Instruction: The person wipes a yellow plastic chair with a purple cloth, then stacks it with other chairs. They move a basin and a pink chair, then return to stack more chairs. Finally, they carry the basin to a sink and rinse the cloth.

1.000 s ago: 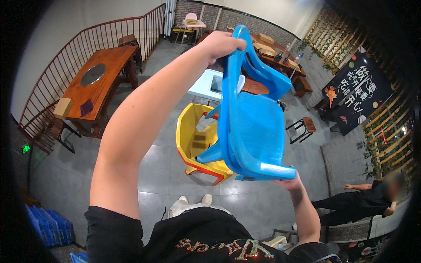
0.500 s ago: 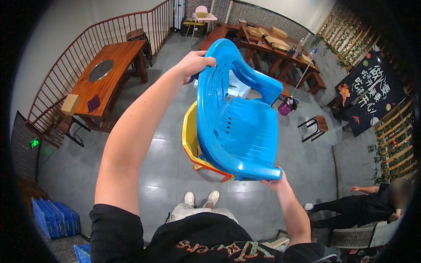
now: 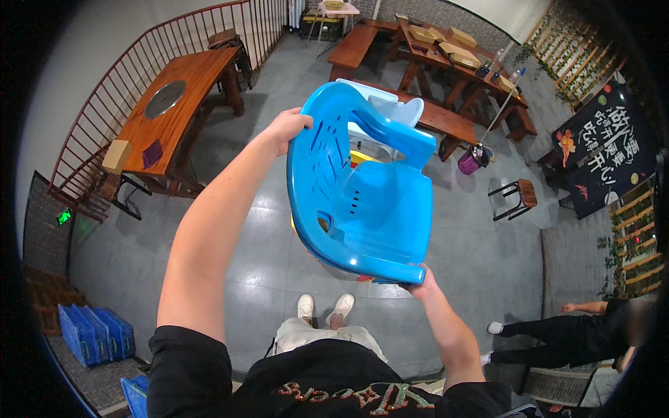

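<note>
Blue chair sits, as I watch remotely, over the floor, backrest edge clamped in the left hand, near armrest gripped at its tip by the right hand, back-to-front axis running left to right

We see through a single wide fisheye view, the left of a pair worn on the person's head, facing steeply down and tipped forward. Closest to us, at six o'clock, is the wearer's black shirt, with the white shoes farther below on the grey floor. Mid-frame, the blue chair is near the lens. Toward one o'clock our view reaches a distant brick wall; at ten, the railing bends along the dark rim.
</note>
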Demonstrator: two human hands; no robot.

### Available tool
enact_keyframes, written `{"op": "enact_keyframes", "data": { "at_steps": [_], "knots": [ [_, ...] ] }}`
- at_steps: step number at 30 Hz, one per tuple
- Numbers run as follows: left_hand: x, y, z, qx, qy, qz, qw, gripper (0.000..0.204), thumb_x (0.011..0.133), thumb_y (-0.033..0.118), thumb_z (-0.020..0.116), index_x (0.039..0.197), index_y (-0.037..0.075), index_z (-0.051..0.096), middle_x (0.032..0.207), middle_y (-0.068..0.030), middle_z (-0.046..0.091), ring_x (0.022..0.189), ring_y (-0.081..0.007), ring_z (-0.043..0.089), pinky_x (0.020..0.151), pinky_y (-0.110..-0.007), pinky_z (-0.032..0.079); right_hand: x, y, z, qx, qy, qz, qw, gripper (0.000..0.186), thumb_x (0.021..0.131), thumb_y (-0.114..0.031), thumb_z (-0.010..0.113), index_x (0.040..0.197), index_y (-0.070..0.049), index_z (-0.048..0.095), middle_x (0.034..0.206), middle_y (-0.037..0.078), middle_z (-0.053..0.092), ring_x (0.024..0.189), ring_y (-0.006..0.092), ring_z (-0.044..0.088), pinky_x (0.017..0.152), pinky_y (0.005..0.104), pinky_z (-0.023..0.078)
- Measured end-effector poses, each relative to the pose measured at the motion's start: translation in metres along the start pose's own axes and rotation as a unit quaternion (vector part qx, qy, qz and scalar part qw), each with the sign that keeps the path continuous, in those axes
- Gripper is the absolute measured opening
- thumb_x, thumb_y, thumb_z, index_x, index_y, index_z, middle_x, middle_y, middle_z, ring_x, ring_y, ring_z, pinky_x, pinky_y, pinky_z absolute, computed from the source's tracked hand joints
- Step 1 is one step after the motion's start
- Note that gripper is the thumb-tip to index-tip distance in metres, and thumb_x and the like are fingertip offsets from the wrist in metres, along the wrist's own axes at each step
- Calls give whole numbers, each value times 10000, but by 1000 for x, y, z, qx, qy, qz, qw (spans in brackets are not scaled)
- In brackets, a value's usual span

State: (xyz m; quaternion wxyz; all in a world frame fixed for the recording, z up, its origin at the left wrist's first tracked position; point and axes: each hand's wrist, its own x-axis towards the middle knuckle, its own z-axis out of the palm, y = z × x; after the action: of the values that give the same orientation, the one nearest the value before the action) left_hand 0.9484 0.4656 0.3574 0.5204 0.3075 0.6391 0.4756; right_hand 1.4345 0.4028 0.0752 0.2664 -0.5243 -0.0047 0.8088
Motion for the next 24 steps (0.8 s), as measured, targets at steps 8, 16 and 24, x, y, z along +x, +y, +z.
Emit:
{"op": "enact_keyframes", "data": {
  "at_steps": [8, 16, 24],
  "knots": [
    [46, -39, -24, 19, 73, -32, 997, 576, 896, 93, 542, 1465, 51, 466, 1372, -230, 570, 1189, -389, 605, 1035, -549, 471, 49, 6, -1, -84, 21, 31, 996, 590, 1016, -340, 428, 1528, -96, 263, 1503, 254, 370, 1312, 478, 448, 1087, 626, 410],
    [33, -8, 18, 15, 29, -12, 999, 576, 911, 68, 541, 1472, 16, 426, 1328, -266, 576, 1171, -388, 614, 1002, -562, 498, 46, -1, -24, 27, 7, 18, 999, 557, 956, -338, 585, 1424, -108, 391, 1466, 250, 422, 1261, 459, 501, 1015, 631, 459],
    [72, -37, 2, 96, 71, -4, 993, 568, 942, 102, 574, 1482, 28, 414, 1349, -249, 575, 1155, -369, 634, 985, -526, 521, 66, 4, -17, -65, 55, 24, 996, 760, 880, -281, 701, 1507, -119, 303, 1474, 208, 441, 1252, 442, 497, 947, 646, 438]
  ]
}}
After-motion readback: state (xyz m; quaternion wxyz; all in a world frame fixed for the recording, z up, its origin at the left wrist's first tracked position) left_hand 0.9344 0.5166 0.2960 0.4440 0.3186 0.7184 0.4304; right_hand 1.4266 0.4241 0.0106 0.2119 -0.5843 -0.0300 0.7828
